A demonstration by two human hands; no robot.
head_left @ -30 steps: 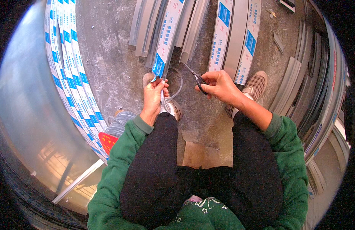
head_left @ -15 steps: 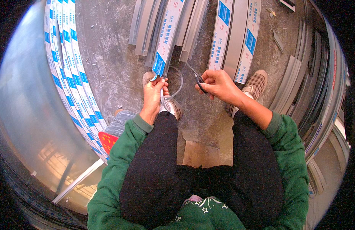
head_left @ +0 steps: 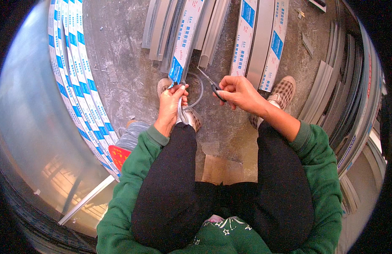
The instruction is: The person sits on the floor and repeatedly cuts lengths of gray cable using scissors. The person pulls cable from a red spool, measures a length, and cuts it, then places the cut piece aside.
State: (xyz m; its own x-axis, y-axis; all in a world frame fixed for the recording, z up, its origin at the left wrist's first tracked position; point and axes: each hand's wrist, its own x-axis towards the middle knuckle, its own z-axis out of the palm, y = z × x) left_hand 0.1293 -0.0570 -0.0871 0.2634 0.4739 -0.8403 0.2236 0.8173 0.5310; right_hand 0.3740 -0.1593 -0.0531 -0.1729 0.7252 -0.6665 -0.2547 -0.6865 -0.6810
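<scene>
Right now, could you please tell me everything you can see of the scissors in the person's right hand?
The scissors are small, with thin metal blades and dark handles. The right hand grips the handles, hiding most of them. The blades stick out up and to the left, slightly parted, their tips near the loop of clear tubing that the left hand holds. Whether the blades touch the tubing cannot be told. They are held in the air above the concrete floor.

Concrete floor; metal profiles, cardboard scrap
</scene>
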